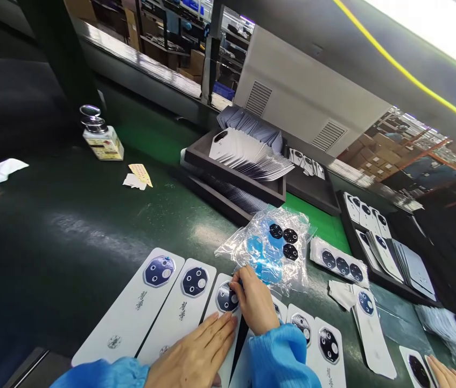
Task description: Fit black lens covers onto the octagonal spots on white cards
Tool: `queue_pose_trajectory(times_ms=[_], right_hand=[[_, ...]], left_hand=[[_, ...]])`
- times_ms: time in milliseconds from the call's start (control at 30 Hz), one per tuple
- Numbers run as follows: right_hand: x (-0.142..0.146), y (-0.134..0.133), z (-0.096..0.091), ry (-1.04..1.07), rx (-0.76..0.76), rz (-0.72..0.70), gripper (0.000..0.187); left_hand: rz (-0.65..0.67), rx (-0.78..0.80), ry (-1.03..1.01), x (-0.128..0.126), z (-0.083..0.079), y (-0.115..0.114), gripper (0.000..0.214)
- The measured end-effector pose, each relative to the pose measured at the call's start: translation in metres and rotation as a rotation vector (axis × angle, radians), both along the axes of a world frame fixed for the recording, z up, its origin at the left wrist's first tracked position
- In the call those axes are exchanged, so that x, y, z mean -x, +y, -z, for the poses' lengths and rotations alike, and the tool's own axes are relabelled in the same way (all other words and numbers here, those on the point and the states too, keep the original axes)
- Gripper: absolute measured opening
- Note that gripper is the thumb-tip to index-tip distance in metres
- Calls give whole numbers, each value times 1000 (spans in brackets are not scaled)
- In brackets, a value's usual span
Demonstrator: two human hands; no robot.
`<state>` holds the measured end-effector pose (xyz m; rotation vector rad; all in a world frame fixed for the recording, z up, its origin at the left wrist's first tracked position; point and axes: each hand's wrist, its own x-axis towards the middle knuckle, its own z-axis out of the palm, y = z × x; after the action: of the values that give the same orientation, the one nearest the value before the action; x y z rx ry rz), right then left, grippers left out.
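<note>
White phone back panels [125, 318] lie in a row along the bench, each with a round-cornered dark camera lens plate [159, 271] near its top and dark lettering below. My left hand [195, 353] rests flat, fingers stretched out, on the third panel from the left, just below its lens plate. At that plate's upper right edge, my right hand [255, 302] is closed in a pinch; whatever its fingertips hold is hidden. A clear plastic bag [236, 242] with blue film and several black lens plates [290, 251] lies just beyond my right hand.
Stacked black trays [231, 172] hold many panels at the back. More trays [367, 272] stand right, near a packet of lens plates [343, 265]. A pump bottle [104, 143] and paper scraps [134, 181] sit left. Another person's hand [446, 373] touches a panel, lower right.
</note>
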<state>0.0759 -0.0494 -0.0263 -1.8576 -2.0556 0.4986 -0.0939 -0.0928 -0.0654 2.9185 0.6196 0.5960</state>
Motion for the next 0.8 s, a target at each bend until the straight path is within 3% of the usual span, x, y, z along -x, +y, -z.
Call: queue_pose_trajectory(times_ms=[133, 267, 367, 433, 500, 600, 733, 800], right_hand=[[1, -5, 2, -56, -25, -44, 15], [4, -30, 8, -99, -67, -129, 16], [4, -52, 6, 58, -148, -164, 16], [5, -58, -3, 264, -90, -150, 15], [10, -52, -17, 415, 6, -106, 15], [27, -26, -29, 435, 48, -3, 16], [55, 13, -18, 174, 101, 38, 8], [62, 24, -7, 86, 106, 31, 5]], left_hand=[[43, -5, 19, 1, -7, 4, 42], [53, 22, 39, 1, -14, 5, 40], [51, 30, 29, 1, -15, 4, 35], [45, 27, -2, -1, -13, 4, 30], [17, 38, -50, -3, -12, 3, 30], [-56, 38, -137, 0, -11, 3, 33], [-36, 16, -124, 22, -12, 5, 32], [-108, 14, -85, 37, -11, 7, 32]])
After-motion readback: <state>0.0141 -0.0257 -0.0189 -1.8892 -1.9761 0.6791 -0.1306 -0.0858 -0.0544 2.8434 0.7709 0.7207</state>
